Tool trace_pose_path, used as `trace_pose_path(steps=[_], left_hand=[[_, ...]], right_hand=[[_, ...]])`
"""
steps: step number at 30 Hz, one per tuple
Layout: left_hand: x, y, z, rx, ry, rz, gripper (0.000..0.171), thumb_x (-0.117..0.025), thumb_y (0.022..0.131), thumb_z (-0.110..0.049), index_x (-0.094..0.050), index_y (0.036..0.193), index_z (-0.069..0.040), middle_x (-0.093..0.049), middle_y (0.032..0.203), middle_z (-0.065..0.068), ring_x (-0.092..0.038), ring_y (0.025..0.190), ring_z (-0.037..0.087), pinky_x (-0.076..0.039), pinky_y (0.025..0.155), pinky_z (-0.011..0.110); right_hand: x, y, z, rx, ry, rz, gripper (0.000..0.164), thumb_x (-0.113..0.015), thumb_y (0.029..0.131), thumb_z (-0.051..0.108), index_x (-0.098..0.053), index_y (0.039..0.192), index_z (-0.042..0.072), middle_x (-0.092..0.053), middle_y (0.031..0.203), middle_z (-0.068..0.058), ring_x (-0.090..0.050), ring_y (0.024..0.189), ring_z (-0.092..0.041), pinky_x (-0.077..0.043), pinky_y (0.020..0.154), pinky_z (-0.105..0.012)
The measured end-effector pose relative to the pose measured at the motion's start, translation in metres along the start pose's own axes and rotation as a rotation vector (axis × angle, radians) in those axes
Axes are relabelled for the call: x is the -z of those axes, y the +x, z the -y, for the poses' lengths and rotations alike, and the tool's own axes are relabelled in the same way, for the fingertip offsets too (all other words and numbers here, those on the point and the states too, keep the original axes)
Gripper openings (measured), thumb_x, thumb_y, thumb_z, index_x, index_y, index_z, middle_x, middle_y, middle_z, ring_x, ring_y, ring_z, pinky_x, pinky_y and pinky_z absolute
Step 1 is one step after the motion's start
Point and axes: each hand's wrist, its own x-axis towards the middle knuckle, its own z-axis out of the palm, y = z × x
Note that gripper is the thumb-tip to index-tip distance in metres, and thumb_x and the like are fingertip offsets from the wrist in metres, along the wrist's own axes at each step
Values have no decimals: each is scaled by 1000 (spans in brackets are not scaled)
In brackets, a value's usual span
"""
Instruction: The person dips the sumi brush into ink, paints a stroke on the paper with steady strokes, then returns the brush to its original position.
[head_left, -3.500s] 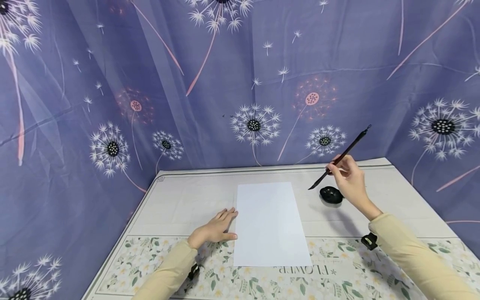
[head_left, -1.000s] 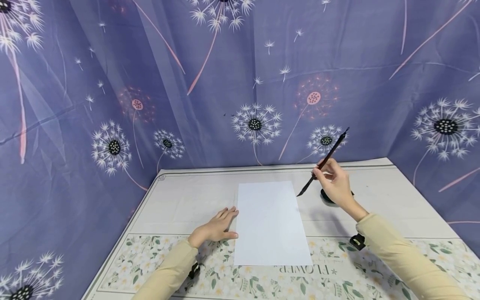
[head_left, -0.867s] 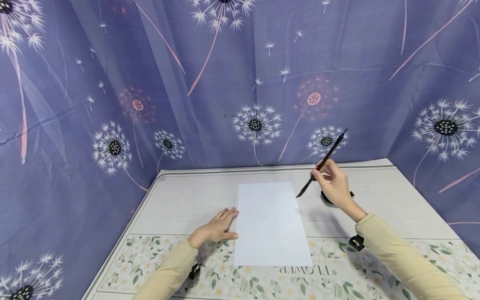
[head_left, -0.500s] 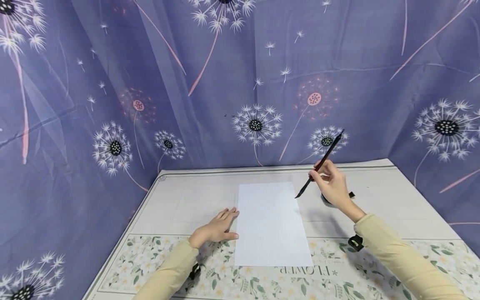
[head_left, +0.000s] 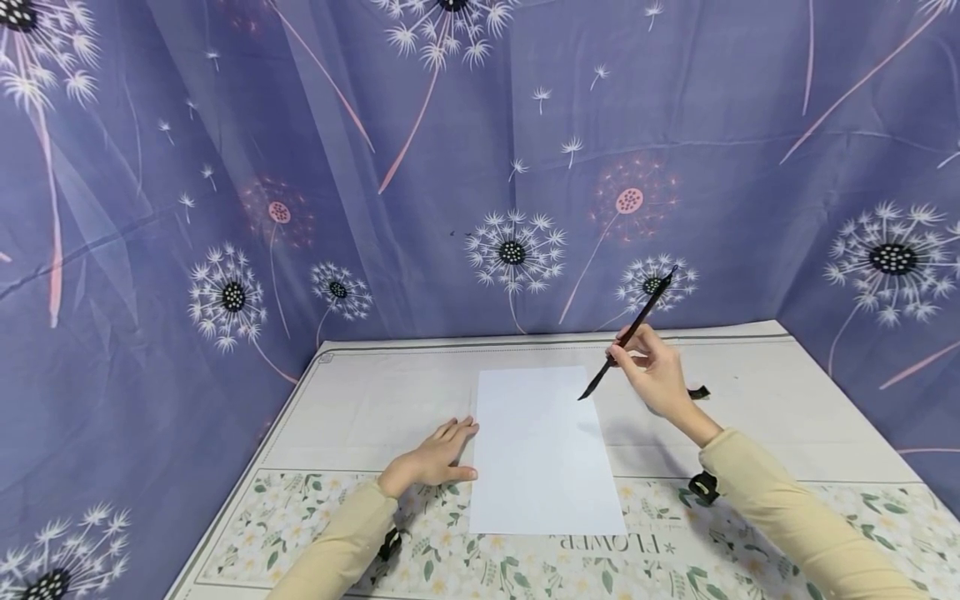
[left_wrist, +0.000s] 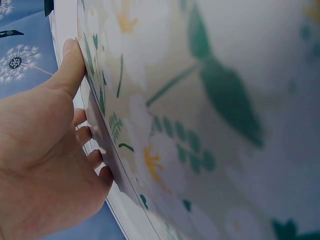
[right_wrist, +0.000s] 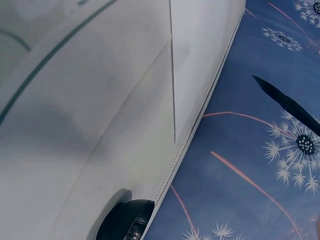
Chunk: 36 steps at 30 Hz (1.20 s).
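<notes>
In the head view, my right hand pinches a dark calligraphy brush between thumb and fingers. The brush slants, its pointed black tip hanging over the upper right part of a blank white sheet of paper. Whether the tip touches the paper cannot be told there; the right wrist view has the brush tip apart from the table. My left hand lies with fingers spread at the paper's left edge. Behind my right hand, a black ink dish is mostly hidden; more of it appears in the right wrist view.
The table wears a white cloth with a flowered band and printed lettering along the near side. A purple dandelion curtain hangs behind and at both sides. Black wrist mounts sit under both sleeves.
My right hand has carried the brush leftward and slightly down, from above the ink dish to over the paper's upper right. The dish has become mostly covered by the hand. My left hand stays put.
</notes>
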Motion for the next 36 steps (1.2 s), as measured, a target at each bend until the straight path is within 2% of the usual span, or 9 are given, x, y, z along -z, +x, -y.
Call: trace_pose_path(steps=[9,17,26,30,36], left_hand=[[-2,3,1,19,-2,-1,77,-58,96,-38,-19,153,-1,-12,161,22,-11,147,45,-20,119,57],[-2,2,2,8,-4,-5,78,-58,96,-38,-19,152,0,-12,160,23,-11,147,46,-19,118,58],[0,0,2,-12,8,-2,78,-56,97,-38,-18,152,3,-11,159,26,-9,146,48,-17,118,59],[0,0,1,-2,-1,-2,78,-58,97,-38,-19,151,2,-12,160,24,-11,146,47,-18,118,59],[0,0,0,8,-3,-4,77,-59,96,-36,-20,152,1,-13,160,23,-12,147,46,-19,118,58]], right_hand=[[-1,-1,-3,4,-8,56,22,-62,79,-24,-53,98,-20,-62,86,-30,-68,76,-5,-59,63,-24],[-8,-8,-31,28,18,46,23,-63,80,-22,-56,100,-13,-65,86,-24,-68,79,-1,-58,64,-19],[-11,-4,-10,36,-21,93,20,-63,79,-23,-54,97,-17,-66,82,-26,-70,74,-21,-59,63,-28],[-12,-3,-2,37,-25,98,20,-63,79,-23,-54,96,-18,-66,80,-26,-70,74,-18,-59,64,-26],[-14,-3,-2,42,-6,100,20,-62,79,-23,-54,97,-18,-65,81,-27,-70,75,-13,-59,63,-26]])
